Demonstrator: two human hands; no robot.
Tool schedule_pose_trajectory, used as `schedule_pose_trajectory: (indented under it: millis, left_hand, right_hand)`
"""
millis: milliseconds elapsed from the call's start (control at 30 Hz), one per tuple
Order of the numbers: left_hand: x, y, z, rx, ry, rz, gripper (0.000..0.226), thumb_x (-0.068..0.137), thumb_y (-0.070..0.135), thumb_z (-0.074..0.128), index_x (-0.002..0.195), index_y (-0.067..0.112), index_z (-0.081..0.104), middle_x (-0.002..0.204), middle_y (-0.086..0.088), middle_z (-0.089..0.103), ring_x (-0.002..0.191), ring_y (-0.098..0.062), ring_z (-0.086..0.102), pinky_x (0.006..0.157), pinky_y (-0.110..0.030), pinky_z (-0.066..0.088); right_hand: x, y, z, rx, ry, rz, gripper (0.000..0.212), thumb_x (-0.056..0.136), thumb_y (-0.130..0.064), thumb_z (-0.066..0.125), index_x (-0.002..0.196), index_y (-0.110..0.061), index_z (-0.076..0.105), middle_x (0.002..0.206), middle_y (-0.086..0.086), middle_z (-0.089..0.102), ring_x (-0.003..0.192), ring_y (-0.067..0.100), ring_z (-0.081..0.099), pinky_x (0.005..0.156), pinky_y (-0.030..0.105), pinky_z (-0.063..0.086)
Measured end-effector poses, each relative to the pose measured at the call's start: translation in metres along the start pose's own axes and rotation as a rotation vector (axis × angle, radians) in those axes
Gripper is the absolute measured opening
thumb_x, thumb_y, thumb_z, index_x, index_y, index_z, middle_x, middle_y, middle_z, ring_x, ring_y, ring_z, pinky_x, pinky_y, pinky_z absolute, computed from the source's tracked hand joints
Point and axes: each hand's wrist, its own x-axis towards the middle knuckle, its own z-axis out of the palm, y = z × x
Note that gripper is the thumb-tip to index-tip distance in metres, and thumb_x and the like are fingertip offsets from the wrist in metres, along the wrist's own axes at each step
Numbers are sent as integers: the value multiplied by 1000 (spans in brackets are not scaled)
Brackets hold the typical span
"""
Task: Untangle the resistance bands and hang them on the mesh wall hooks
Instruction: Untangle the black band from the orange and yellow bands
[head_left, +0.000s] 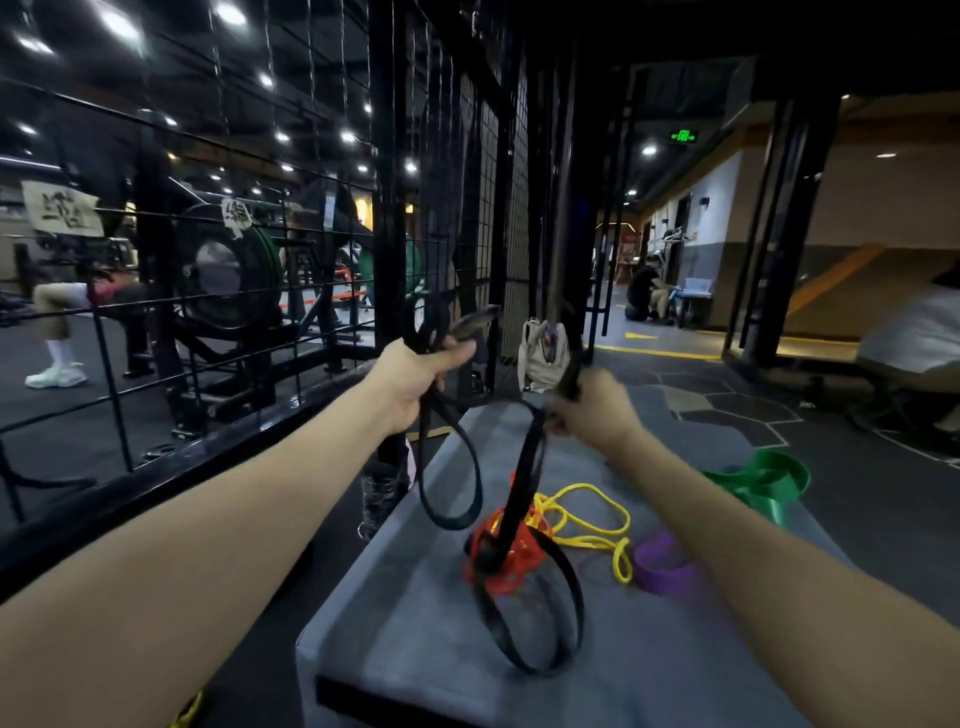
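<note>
Both hands hold a black resistance band (470, 470) stretched above a grey padded bench (415, 639). My left hand (423, 371) grips its upper loops near the black mesh wall (457, 171). My right hand (592, 408) is closed on another part of the same band. From there it drops through a red band (511, 558) and ends in a loop lying on the bench. A yellow band (587, 517) is tangled beside the red one. A purple band (662, 564) and a green band (761, 483) lie apart to the right. No hooks are distinguishable on the mesh.
A beige bag (540, 353) stands on the floor past the bench's far end. Behind the mesh are weight plates (228, 270) and a person's legs (57, 332). Another person crouches in the corridor (647, 293). A grey covered object (914, 332) sits at right.
</note>
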Motion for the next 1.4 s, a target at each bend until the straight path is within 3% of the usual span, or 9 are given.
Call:
schedule_pose_trajectory:
  millis: [267, 333, 467, 733, 867, 967, 1133, 1267, 1400]
  left_hand:
    - [-14, -37, 40, 48, -257, -121, 22, 72, -10, 71, 77, 9, 60, 65, 2, 63, 67, -12, 57, 69, -15, 47]
    - [-16, -48, 49, 56, -290, -174, 20, 75, -5, 71, 77, 13, 62, 79, -1, 61, 82, -16, 55, 83, -22, 43]
    - [-19, -58, 51, 34, -255, -200, 13, 86, 7, 63, 77, 15, 60, 72, 1, 59, 73, -14, 53, 74, -24, 42]
    - [-6, -16, 32, -357, -217, -173, 19, 96, 11, 46, 80, 7, 55, 58, 3, 66, 59, -9, 68, 62, -34, 55]
    - [3, -3, 22, -446, -129, -142, 20, 96, 12, 49, 78, 8, 58, 62, 1, 69, 64, -11, 69, 73, -39, 54]
    - [5, 5, 24, -522, -120, -142, 29, 96, 13, 48, 73, 8, 65, 61, 1, 69, 62, -10, 69, 73, -38, 53]
    - [5, 28, 19, -640, -71, -127, 21, 96, 16, 48, 80, 8, 59, 61, 1, 67, 62, -10, 67, 80, -41, 53]
    - [9, 36, 0, -500, 41, -98, 20, 94, 21, 55, 76, 12, 56, 55, 6, 61, 52, -7, 62, 67, -33, 55]
    - [7, 9, -17, -53, 122, -73, 28, 74, 26, 77, 63, 18, 53, 46, 7, 54, 47, -11, 51, 59, -28, 45]
  right_hand:
    - [16, -65, -50, 559, 29, -54, 7, 92, -4, 54, 94, 2, 57, 76, 12, 64, 48, 4, 64, 48, 14, 52]
    - [16, -65, -45, 622, 7, -54, 7, 92, -4, 55, 92, 3, 57, 75, 12, 64, 51, 5, 65, 52, 15, 53]
    - [17, -45, -28, 690, -37, -24, 12, 90, -2, 56, 78, -2, 59, 71, 11, 63, 57, 10, 65, 53, 16, 53]
    - [-25, 19, 15, 99, -390, 62, 12, 86, 0, 60, 95, 5, 66, 75, 10, 58, 56, 12, 47, 54, 19, 40]
    - [-48, 25, 35, 162, -553, 51, 28, 84, -15, 68, 109, -9, 59, 83, -2, 58, 68, 5, 52, 62, 14, 43]
    - [-48, 22, 49, 384, -483, 67, 30, 83, -16, 69, 107, -16, 52, 89, 0, 59, 82, 11, 56, 78, 23, 48]
    - [-36, 33, 66, 222, -316, 88, 26, 82, -8, 67, 67, -23, 53, 62, -6, 50, 62, 9, 45, 62, 23, 40]
    - [-32, 45, 50, -6, -335, 37, 7, 80, -12, 68, 85, -12, 64, 75, 6, 53, 73, 16, 47, 67, 27, 37]
    - [-19, 38, 13, -263, -359, -56, 17, 80, -14, 69, 97, -9, 68, 80, 5, 57, 79, 16, 52, 66, 25, 36]
